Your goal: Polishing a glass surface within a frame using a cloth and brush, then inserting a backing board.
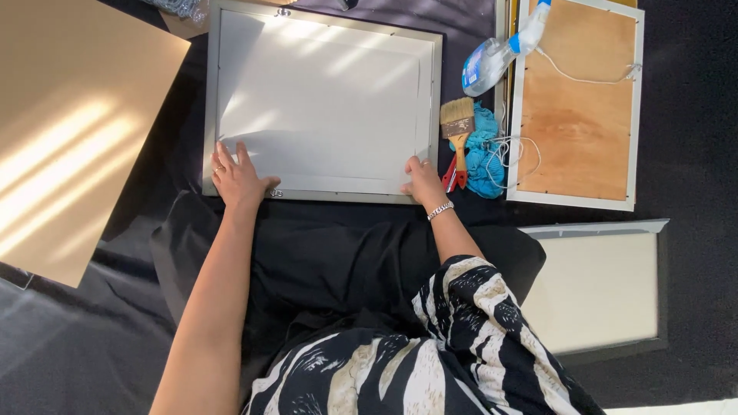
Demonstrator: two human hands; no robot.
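A silver picture frame (209,92) lies face down on dark cloth, filled by a white backing sheet (323,100). My left hand (237,177) rests flat on the sheet's near left corner, fingers spread, a ring on one finger. My right hand (425,181) presses on the sheet's near right corner beside the frame's edge, a bracelet at the wrist. Neither hand grips anything.
A paintbrush (458,127), blue cloth (486,154), white cord (511,150) and spray bottle (496,54) lie right of the frame. Farther right is a white frame with brown wooden back (578,107). A tan board (69,131) lies left; another frame (600,288) at lower right.
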